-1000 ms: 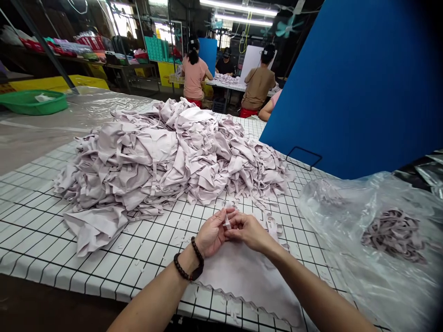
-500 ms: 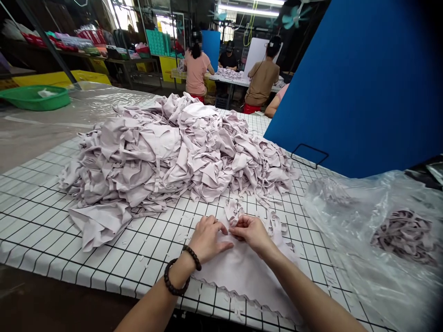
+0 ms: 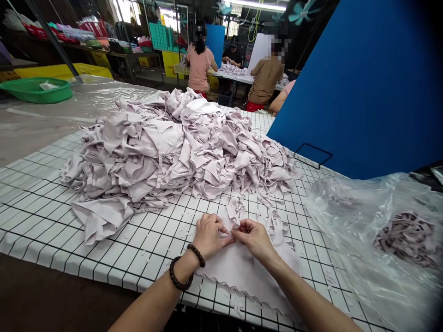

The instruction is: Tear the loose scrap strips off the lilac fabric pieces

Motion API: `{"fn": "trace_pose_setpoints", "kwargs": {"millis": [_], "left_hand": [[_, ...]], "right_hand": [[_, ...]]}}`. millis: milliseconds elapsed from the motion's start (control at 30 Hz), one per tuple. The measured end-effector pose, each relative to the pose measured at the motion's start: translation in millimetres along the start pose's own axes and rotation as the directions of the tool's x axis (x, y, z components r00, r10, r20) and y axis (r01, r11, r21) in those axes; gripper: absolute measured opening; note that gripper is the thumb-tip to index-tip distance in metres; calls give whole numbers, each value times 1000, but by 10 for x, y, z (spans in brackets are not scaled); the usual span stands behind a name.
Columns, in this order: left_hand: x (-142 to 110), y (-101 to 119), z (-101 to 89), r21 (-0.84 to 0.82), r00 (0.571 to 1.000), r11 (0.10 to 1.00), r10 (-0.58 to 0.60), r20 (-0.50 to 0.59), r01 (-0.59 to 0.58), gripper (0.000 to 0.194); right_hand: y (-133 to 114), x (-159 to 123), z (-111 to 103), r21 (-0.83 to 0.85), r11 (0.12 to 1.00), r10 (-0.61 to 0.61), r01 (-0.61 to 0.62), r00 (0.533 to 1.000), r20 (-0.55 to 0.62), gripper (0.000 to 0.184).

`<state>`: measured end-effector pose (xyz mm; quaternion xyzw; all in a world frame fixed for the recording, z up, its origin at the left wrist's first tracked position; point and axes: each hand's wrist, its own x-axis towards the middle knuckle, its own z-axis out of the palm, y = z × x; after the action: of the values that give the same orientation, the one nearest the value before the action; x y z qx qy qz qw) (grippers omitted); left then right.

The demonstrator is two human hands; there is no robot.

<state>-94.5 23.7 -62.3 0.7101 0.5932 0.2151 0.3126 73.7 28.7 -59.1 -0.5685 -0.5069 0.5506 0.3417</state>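
Left hand (image 3: pixel 208 233), with a dark bead bracelet (image 3: pixel 187 272) at the wrist, rests on the flat fabric piece (image 3: pixel 242 269) lying at the near edge of the table (image 3: pixel 41 216); its fingers are curled and pinch a small fabric strip (image 3: pixel 232 230). Right hand (image 3: pixel 254 237) meets the left hand at the fingertips and pinches the same strip, fingers closed narrow. Both hands sit on the far edge of the flat fabric piece. Directly beyond the hands lies a large fabric pile (image 3: pixel 173 147) of pale lilac cut pieces, with loose strips (image 3: pixel 273 221) scattered between the pile and the flat piece. Right of the pile stands a blue board (image 3: pixel 363 83); below it, a clear plastic bag (image 3: pixel 380 240) holds more strips. Far left of the pile sits a green basin (image 3: pixel 34 90). Behind the pile, other people (image 3: pixel 235 64) sit at another table.
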Motion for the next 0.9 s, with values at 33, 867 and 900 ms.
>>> {"fn": "trace_pose_setpoints", "kwargs": {"millis": [33, 867, 900], "left_hand": [[0, -2, 3, -1, 1000, 1000, -1, -3, 1, 31], [12, -50, 38, 15, 1000, 1000, -4, -18, 4, 32], [9, -51, 41, 16, 1000, 1000, -1, -22, 1, 32]], "right_hand": [[3, -4, -1, 0, 1000, -1, 1, 1000, 2, 22], [-6, 61, -112, 31, 999, 27, -30, 997, 74, 28], [7, 64, -95, 37, 999, 23, -26, 997, 75, 28]]}}
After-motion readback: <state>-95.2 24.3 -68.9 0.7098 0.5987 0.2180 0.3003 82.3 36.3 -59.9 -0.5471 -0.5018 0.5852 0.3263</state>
